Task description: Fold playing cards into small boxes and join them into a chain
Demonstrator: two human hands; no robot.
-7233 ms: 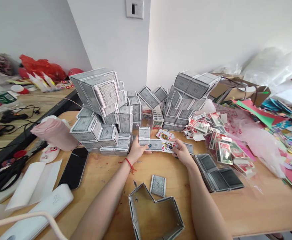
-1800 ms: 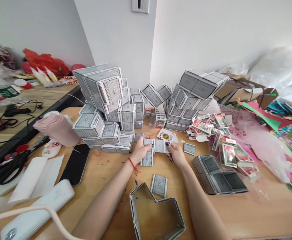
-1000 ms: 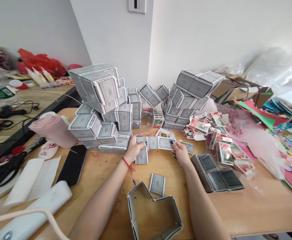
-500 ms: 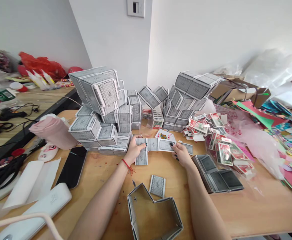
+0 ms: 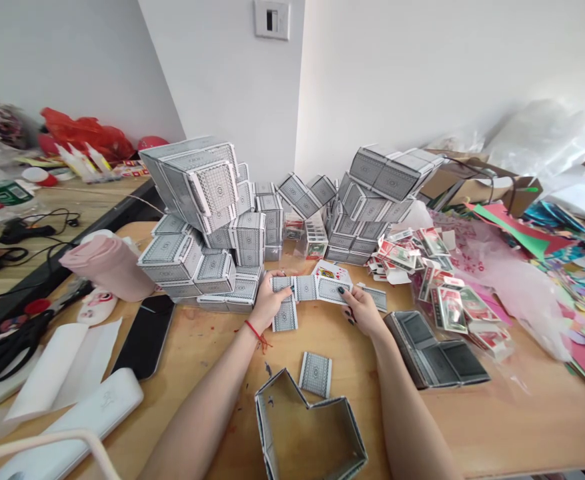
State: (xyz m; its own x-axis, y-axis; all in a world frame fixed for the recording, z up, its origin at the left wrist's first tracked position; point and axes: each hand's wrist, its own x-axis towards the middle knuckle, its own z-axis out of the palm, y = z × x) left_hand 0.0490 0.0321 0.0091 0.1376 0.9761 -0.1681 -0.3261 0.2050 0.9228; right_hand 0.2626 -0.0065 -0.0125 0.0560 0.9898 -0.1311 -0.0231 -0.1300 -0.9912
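Note:
My left hand (image 5: 268, 301) and my right hand (image 5: 359, 309) each pinch one end of a strip of joined grey-backed playing cards (image 5: 308, 289), held flat just above the wooden table (image 5: 207, 347). One card of the strip (image 5: 285, 315) hangs down toward me by my left thumb. Face-up cards (image 5: 330, 272) lie just behind the strip. A single grey-backed card (image 5: 316, 373) lies nearer to me, beside an open heart-shaped frame made of cards (image 5: 308, 432).
Stacks of card-built boxes (image 5: 199, 213) and more boxes (image 5: 382, 187) fill the back. Loose red-faced cards (image 5: 442, 287) and a dark folded card strip (image 5: 435, 347) lie right. A phone (image 5: 146, 336), pink roll (image 5: 109, 265), scissors (image 5: 7, 343) and white device (image 5: 72, 423) are left.
The strip has been turned from partly face-up to grey backs up, and one card now hangs down at its left end. In the last second both hands barely moved.

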